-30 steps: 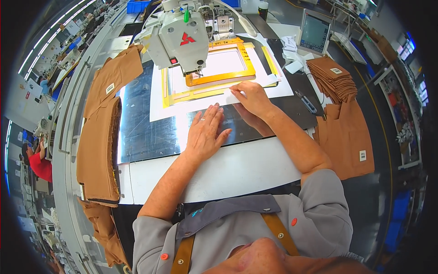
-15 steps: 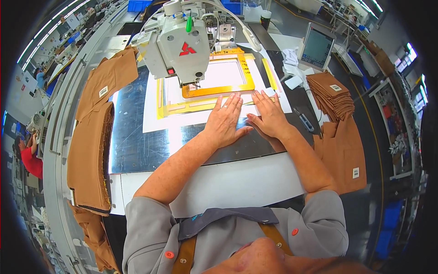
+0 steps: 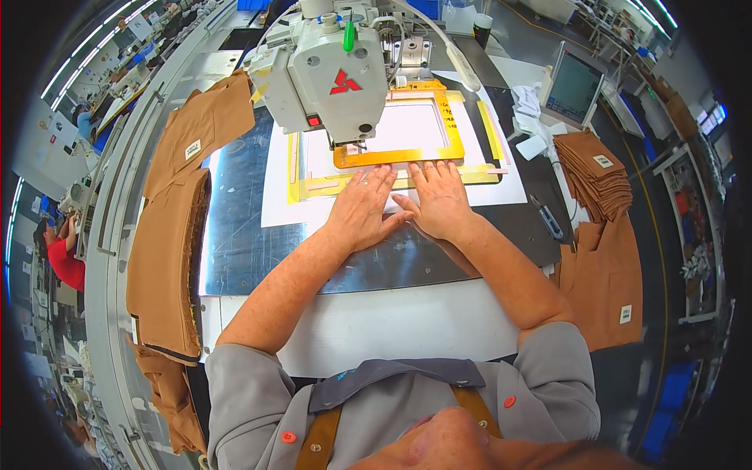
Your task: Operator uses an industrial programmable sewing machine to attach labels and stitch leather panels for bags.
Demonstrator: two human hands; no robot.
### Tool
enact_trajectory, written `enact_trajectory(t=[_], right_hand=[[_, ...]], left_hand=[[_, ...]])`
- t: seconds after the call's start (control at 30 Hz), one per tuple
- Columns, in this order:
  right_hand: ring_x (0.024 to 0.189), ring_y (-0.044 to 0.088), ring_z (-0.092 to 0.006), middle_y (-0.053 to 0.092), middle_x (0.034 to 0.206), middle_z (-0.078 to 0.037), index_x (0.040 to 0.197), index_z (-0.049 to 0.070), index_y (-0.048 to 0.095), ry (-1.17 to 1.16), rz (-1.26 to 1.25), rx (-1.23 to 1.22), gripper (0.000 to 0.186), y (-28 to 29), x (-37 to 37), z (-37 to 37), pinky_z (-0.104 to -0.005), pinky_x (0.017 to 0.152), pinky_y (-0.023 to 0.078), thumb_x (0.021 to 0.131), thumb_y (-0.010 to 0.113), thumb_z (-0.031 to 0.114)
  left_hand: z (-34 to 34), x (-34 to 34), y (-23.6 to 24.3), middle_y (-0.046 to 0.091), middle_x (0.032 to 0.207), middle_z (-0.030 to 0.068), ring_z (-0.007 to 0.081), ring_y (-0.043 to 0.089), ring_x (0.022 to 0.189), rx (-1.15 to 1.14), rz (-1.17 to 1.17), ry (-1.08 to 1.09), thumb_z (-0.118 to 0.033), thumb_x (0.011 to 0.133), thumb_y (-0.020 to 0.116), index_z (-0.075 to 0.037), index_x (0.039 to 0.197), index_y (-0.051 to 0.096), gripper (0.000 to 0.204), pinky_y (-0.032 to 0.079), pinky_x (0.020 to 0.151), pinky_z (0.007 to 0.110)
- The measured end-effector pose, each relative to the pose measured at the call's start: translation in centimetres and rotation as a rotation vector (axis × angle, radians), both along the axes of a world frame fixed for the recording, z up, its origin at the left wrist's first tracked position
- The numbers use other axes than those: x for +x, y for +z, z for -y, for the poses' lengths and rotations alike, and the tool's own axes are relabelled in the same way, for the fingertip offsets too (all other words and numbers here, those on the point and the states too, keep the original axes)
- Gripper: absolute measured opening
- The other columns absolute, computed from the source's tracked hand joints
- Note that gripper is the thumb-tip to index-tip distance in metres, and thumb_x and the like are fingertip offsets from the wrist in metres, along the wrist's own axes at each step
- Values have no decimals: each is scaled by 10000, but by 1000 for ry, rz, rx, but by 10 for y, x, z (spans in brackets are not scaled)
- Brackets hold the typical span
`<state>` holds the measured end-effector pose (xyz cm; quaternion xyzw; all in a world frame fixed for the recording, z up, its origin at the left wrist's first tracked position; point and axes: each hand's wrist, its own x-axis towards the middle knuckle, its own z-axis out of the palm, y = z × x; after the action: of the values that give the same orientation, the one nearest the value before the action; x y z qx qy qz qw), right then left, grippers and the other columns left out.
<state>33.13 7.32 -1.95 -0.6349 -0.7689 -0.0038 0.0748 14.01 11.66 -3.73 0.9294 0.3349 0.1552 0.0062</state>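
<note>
Under the grey sewing machine head (image 3: 337,82) an orange frame (image 3: 458,141) rests on a white sheet (image 3: 278,215) bordered with yellow tape strips (image 3: 489,125). The sheet lies on a dark metal plate (image 3: 243,258). My left hand (image 3: 360,207) lies palm down, fingers extended onto the tape at the frame's lower side, thumb toward the right. My right hand (image 3: 439,200) lies palm down beside it, fingers stretched toward the frame's lower edge, its thumb near the left thumb. Neither hand grips anything visible.
Brown fabric pieces (image 3: 164,274) lie at left; a brown folded stack (image 3: 595,180) is at right with a utility knife (image 3: 547,219). A screen (image 3: 572,86), white cloth (image 3: 525,102) and a cup (image 3: 481,27) are behind. A person in red (image 3: 66,262) works at far left.
My right hand has gone from pinching at the tape on the right to lying flat, further left beside my left hand. My left hand has moved up onto the tape near the frame.
</note>
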Motion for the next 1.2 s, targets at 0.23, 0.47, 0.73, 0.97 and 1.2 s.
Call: enact_trajectory(t=[0.23, 0.47, 0.73, 0.97, 1.2], right_hand=[[1379, 438, -327, 525, 1449, -191, 1480, 26, 490, 5, -78, 149, 721, -15, 6, 0, -524, 1193, 245, 1017, 456, 579], [1376, 446, -370, 533, 1435, -199, 1447, 1, 518, -28, -84, 191, 687, -20, 14, -2, -590, 1189, 217, 1018, 468, 535], [1418, 426, -324, 540, 1445, -190, 1450, 5, 524, -78, -89, 18, 683, -11, 20, -6, -586, 1232, 136, 1038, 429, 541], [1359, 501, -272, 609, 1361, -147, 1410, 12, 561, -86, -79, 125, 643, -17, 27, -1, -582, 1236, 144, 1050, 427, 528], [1371, 495, -281, 606, 1364, -161, 1409, 4, 555, -91, -53, 151, 646, -14, 23, 2, -541, 1236, 176, 1042, 457, 527]], left_hand=[[-14, -9, 5, 533, 1442, 261, 373, 476, 1365, -17, 51, 34, -659, 998, 430, 79, 1465, 452, 873, 315, 1169, 472], [-14, -12, 1, 552, 1399, 256, 373, 461, 1375, -82, -19, 135, -677, 1008, 363, 85, 1454, 459, 888, 279, 1184, 488], [-18, -11, -2, 453, 1529, 244, 375, 312, 1498, -57, -16, 217, -733, 975, 346, 59, 1476, 448, 943, 147, 1215, 613], [-19, -12, 2, 532, 1465, 214, 349, 446, 1421, -91, -45, 220, -761, 968, 310, 15, 1479, 470, 943, 122, 1219, 631], [-22, -16, 0, 598, 1386, 202, 343, 523, 1359, -107, -24, 211, -796, 947, 309, -4, 1454, 512, 962, 83, 1228, 634]])
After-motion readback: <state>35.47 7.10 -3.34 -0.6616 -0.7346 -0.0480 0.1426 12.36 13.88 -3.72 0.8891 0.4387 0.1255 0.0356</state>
